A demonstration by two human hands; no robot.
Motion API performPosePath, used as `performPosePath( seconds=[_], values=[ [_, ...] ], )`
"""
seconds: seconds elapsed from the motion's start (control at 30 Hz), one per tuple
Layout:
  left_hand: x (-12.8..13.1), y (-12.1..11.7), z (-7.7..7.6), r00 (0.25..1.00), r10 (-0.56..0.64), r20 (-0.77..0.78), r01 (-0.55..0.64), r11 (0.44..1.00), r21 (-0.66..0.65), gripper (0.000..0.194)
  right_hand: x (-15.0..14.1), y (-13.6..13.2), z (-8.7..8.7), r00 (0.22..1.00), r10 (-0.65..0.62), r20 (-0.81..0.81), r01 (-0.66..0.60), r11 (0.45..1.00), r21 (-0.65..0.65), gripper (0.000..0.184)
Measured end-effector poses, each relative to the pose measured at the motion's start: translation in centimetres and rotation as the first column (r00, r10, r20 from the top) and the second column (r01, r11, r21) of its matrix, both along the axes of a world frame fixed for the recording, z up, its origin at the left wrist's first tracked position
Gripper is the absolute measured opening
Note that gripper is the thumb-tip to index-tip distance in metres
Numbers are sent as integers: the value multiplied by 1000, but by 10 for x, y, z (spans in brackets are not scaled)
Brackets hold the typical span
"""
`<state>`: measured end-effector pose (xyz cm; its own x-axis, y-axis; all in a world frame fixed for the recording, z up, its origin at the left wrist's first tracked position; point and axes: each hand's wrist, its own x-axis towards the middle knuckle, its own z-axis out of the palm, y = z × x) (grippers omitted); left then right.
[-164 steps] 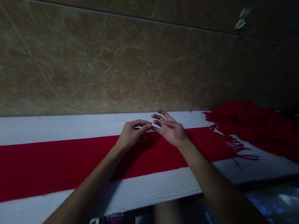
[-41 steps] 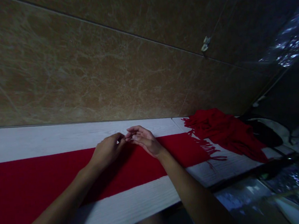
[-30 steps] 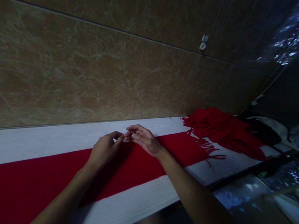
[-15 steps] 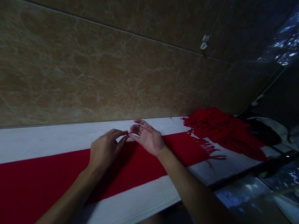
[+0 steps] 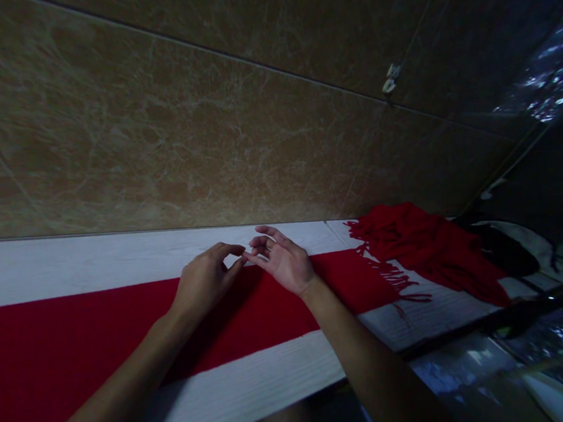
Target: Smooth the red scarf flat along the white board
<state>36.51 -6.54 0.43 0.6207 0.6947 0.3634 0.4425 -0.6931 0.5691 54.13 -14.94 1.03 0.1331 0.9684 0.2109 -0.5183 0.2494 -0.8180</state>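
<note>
A long red fringed scarf (image 5: 98,337) lies flat along the white wood-grain tabletop (image 5: 259,381). Over its middle, my left hand (image 5: 206,272) has its thumb and index finger brought together at the tip of the lowest finger of my right hand (image 5: 284,261). Anything in that pinch is too small to make out. My right hand is turned palm up, its fingers apart and loosely curled. Neither hand grips the scarf; both are above it. The scarf's fringed end (image 5: 405,285) spreads to the right of my hands.
A crumpled red fringed cloth (image 5: 426,243) is heaped at the table's right. Beyond it sits a black and white item (image 5: 511,247) whose kind is unclear. A brown marbled tile wall (image 5: 177,134) borders the far edge, with a small white fitting (image 5: 391,78) on it.
The view has shifted slightly, so scarf fringe and heap sit a little further right. My hands keep nearly the same pose, fingertips still meeting.
</note>
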Motion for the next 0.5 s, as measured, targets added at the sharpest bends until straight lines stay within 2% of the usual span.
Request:
performPosePath(
  seconds=[0.2, 0.33, 0.4, 0.5],
  values=[
    [2, 0, 0, 991, -96, 93, 99, 995, -28, 43, 4, -3, 4, 999, -16, -52, 16, 1000, 1, 39],
    [1, -2, 4, 944, -240, 228, 249, 969, -8, 43, 7, -2, 4, 988, -54, -145, 50, 998, -28, 36],
    [0, -3, 8, 916, -303, 261, 312, 950, 9, 42, 9, -2, 4, 988, -53, -147, 48, 998, -42, 34],
    [-1, -5, 12, 906, -331, 265, 344, 939, -2, 40, 9, -1, 2, 992, -21, -124, 14, 998, -59, 34]
  ],
)
